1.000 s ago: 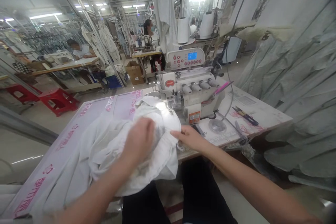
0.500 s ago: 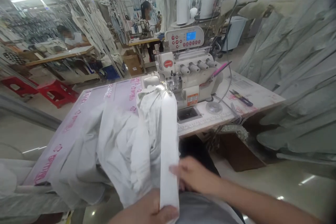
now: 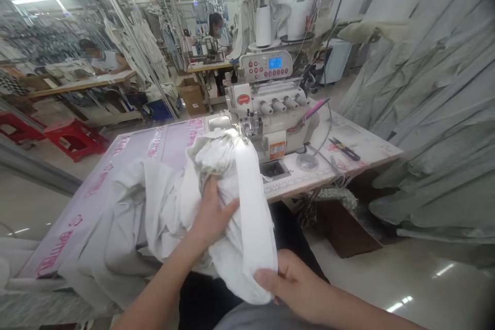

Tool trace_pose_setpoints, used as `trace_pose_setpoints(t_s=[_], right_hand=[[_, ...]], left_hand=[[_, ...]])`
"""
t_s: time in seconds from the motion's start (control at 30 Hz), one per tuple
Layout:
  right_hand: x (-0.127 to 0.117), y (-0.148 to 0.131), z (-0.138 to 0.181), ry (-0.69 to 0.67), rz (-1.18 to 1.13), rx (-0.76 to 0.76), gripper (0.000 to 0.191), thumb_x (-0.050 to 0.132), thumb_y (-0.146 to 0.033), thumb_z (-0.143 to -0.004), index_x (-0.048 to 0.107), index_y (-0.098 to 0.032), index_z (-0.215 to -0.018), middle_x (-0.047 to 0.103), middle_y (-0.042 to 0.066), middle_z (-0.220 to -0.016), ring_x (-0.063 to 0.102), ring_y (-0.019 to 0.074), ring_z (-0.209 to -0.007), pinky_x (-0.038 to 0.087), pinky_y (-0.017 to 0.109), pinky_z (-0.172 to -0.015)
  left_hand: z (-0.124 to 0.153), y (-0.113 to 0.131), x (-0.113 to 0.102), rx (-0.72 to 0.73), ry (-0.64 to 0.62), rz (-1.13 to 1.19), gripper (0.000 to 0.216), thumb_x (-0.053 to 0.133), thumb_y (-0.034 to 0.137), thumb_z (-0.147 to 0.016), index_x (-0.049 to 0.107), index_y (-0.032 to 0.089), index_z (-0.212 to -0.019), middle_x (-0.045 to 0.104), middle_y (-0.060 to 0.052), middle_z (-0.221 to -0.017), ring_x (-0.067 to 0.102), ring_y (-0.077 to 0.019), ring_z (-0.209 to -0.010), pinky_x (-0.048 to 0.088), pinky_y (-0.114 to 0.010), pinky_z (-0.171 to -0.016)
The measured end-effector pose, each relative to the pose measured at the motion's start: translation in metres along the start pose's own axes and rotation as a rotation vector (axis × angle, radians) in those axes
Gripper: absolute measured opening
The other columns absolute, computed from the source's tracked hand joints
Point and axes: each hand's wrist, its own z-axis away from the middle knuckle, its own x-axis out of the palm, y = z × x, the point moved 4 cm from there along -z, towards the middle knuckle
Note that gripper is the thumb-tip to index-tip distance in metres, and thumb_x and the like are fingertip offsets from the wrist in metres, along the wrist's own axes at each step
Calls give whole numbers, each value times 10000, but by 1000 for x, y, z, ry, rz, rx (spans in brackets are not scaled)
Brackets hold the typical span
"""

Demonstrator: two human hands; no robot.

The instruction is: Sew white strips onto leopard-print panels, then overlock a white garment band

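Note:
A white garment (image 3: 170, 206) lies bunched on the sewing table (image 3: 131, 152) and hangs over its front edge. One flat band of it runs from the needle of the overlock sewing machine (image 3: 266, 113) down toward me. My left hand (image 3: 212, 211) is closed on a fold in the middle of the bundle. Lower down, my right hand (image 3: 292, 281) pinches the bottom end of the band.
Scissors (image 3: 345, 148) lie on the table right of the machine. Grey fabric hangs in a mass at the right (image 3: 433, 113). Red stools (image 3: 73, 136) stand at the left. Other people sit at tables farther back (image 3: 96, 59).
My left hand has moved up from the band's lower end to the middle of the bundle. My right hand has dropped lower and taken the band's bottom end.

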Motion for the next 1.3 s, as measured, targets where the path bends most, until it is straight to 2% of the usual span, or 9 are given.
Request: trace_pose_setpoints(t_s=[0.07, 0.13, 0.27, 0.57, 0.93, 1.07, 1.17, 1.23, 1.3], right_hand=[[0, 4, -1, 14, 49, 9, 533, 421, -631, -801, 399, -156, -562, 373, -25, -505, 319, 71, -462, 232, 198, -425], [-1, 4, -4, -2, 81, -29, 534, 393, -630, -814, 387, -159, -561, 359, -25, -509, 314, 73, -467, 227, 204, -429], [-5, -6, -9, -62, 119, -143, 482, 383, -576, -842, 365, -165, -593, 323, -28, -559, 300, 78, -506, 223, 212, -454], [-25, 2, -30, 5, 151, -139, 443, 382, -507, -862, 352, -163, -586, 337, -24, -549, 311, 82, -502, 228, 213, -454], [-65, -28, -81, 101, 189, -89, 493, 424, -601, -809, 413, -161, -585, 374, -32, -523, 347, 92, -501, 270, 214, -472], [-80, -40, -106, 129, 193, -125, 492, 455, -612, -783, 432, -163, -585, 404, -31, -511, 369, 97, -492, 280, 220, -475], [-93, -51, -123, 152, 178, -150, 489, 500, -619, -743, 465, -153, -596, 421, -30, -528, 375, 97, -505, 287, 225, -494], [-101, -56, -132, 152, 163, -152, 497, 513, -631, -720, 488, -145, -618, 441, -28, -539, 386, 96, -506, 299, 228, -499], [-107, -59, -138, 144, 146, -148, 499, 522, -635, -709, 494, -143, -627, 446, -31, -529, 390, 93, -493, 303, 225, -491]], left_hand=[[-14, -5, -8, 17, 23, -273, 536, 542, 411, -749, 467, 95, -1175, 496, -197, -1200, 432, -314, -1157, 344, -433, -944], [-21, -11, -21, -12, -118, -413, 310, 440, 414, -810, 560, 146, -911, 608, -123, -928, 559, -281, -921, 415, -394, -797], [-18, -6, -60, -6, -193, -315, 397, 319, 474, -860, 379, 190, -589, 515, -6, -634, 517, -185, -653, 390, -287, -628], [-33, 11, -76, -9, 188, -265, 362, 314, 445, -874, 354, 193, -617, 390, 36, -533, 418, -134, -554, 317, -231, -546], [-111, 31, -98, 184, 354, -536, 305, 347, 355, -870, 382, 197, -611, 391, 19, -496, 385, -143, -502, 242, -245, -516], [-145, 40, -103, 216, 382, -606, 280, 344, 343, -873, 490, 193, -688, 484, -19, -592, 473, -179, -607, 285, -259, -557], [-131, 57, -92, 325, 422, -579, 218, 386, 293, -847, 548, 151, -876, 566, -102, -863, 516, -233, -851, 365, -293, -698], [-103, 61, -71, 344, 291, -502, 249, 373, 295, -851, 552, 129, -898, 568, -123, -898, 521, -240, -853, 385, -324, -737], [-74, 55, -41, 268, -48, -335, 311, 320, 339, -883, 568, 152, -887, 588, -93, -828, 542, -218, -782, 407, -330, -726]])
